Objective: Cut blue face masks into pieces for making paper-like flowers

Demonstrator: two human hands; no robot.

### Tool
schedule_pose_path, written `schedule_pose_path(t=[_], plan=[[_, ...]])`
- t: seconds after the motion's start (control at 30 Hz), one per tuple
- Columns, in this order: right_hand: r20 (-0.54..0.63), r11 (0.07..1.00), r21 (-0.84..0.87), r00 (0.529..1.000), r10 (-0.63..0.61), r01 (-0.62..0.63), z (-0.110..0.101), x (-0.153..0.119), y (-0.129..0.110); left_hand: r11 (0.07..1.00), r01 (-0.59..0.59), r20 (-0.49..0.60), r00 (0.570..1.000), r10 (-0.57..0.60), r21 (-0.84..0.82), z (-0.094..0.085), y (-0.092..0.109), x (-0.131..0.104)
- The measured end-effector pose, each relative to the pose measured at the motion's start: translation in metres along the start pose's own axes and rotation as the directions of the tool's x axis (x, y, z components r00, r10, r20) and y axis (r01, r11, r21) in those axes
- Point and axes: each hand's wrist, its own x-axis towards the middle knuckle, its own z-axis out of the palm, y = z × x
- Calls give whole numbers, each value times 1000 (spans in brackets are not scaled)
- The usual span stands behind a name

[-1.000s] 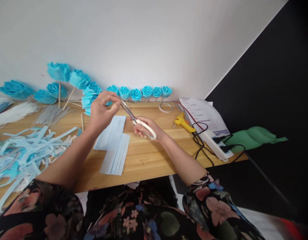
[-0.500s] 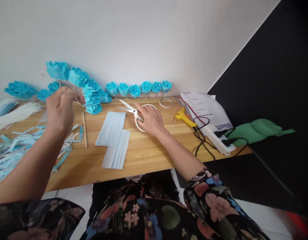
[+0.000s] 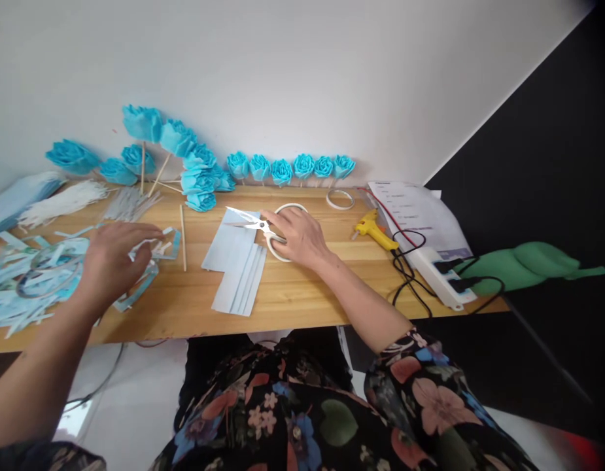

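Left hand (image 3: 120, 261) lowered beside scraps (image 3: 25, 306), opened | scissors (image 3: 262, 225) shifted over blue sheet (image 3: 224, 247), touched by right hand (image 3: 302, 235), closure cannot be told

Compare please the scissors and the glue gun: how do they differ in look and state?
The scissors have white handles and metal blades, while the glue gun is yellow. The right hand covers part of the scissors' handles; no hand touches the glue gun. The scissors' blades are spread apart, whereas the glue gun has one single nozzle. Both point their tips leftward.
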Motion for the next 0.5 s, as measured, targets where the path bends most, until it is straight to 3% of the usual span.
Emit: schedule_pose_path(t=[0.1, 0.2, 0.37, 0.43, 0.5], plan=[[25, 996, -31, 997, -79, 80, -1, 2, -5, 980, 48, -66, 996, -62, -192, -8, 23, 4], [63, 986, -67, 987, -149, 153, -4, 5, -9, 952, 6, -59, 998, -25, -305, -9, 53, 19], [152, 962, -139, 965, -215, 237, -17, 8, -17, 936, -210, -94, 977, 190, -281, 19, 88, 50], [181, 952, -173, 958, -222, 254, -24, 7, -19, 930, -212, -9, 976, 219, -302, 31, 93, 57], [199, 944, -200, 955, -222, 261, -30, 5, -21, 928, -132, 95, 980, 175, -348, 39, 97, 61]])
